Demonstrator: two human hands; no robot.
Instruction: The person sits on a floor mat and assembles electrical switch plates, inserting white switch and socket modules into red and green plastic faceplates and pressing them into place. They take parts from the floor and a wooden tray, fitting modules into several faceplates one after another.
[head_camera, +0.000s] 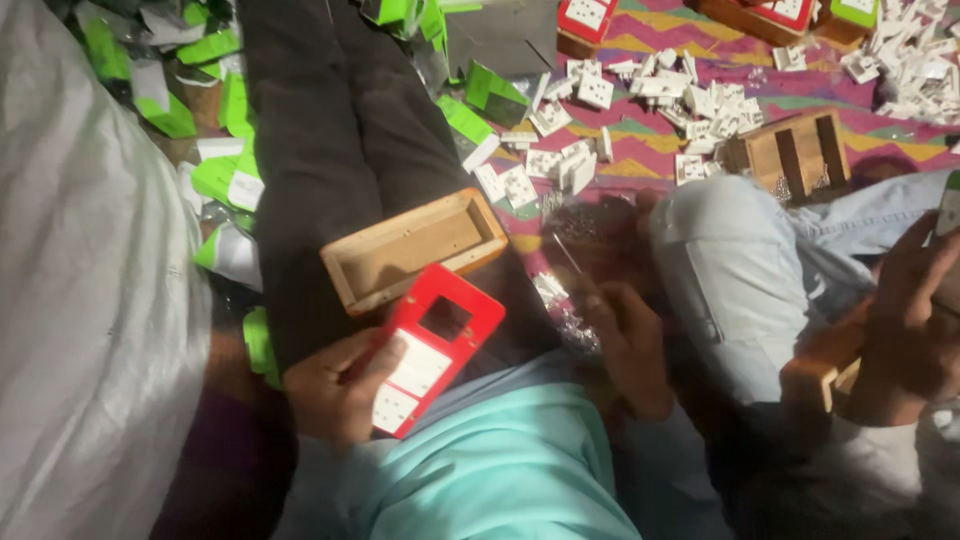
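My left hand (335, 388) holds a red rectangular switch plate (438, 345) with white switch modules in it and one square hole near its far end. Beside it, an open wooden box (412, 248) rests on my dark trouser leg. My right hand (625, 345) is lower right of the plate, fingers pinched on a thin screwdriver (570, 255) whose tip points toward a pile of small shiny screws (578, 222) on the floor.
Several white switch modules (640, 95) lie scattered on a colourful striped mat. Green and white packets (215, 110) pile at the left beside a grey plastic sack (90, 300). Another person in light jeans sits at right, a hand (915, 330) raised near a second wooden box (795, 150).
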